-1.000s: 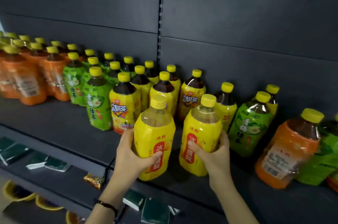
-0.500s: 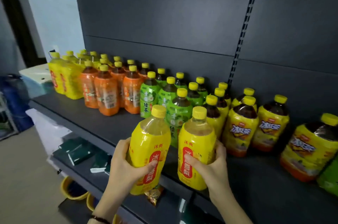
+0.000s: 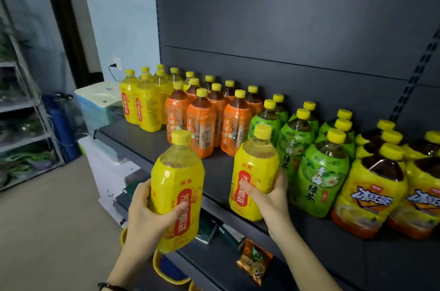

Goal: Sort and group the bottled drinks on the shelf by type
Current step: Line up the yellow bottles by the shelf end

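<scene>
My left hand (image 3: pixel 147 214) grips a yellow pear-drink bottle (image 3: pixel 177 186) in front of the shelf edge. My right hand (image 3: pixel 271 198) grips a second yellow pear-drink bottle (image 3: pixel 253 171) just above the dark shelf (image 3: pixel 133 138). On the shelf stand grouped bottles: more yellow pear drinks (image 3: pixel 142 102) at the far left, orange-labelled teas (image 3: pixel 202 121) beside them, green-labelled teas (image 3: pixel 316 171) right of those, and yellow iced-tea bottles with dark liquid (image 3: pixel 371 190) at the right.
A lower shelf (image 3: pixel 309 267) holds dark green packs (image 3: pixel 207 231) and a snack packet (image 3: pixel 254 262). Yellow basket rims (image 3: pixel 166 276) show below. Left of the shelving are white and blue storage boxes (image 3: pixel 100 105) and a metal rack (image 3: pixel 26 110). Bare shelf lies in front of the orange teas.
The view has swung left along the shelf. Both hands have carried the two yellow bottles leftward, from in front of the iced teas to in front of the orange and green teas.
</scene>
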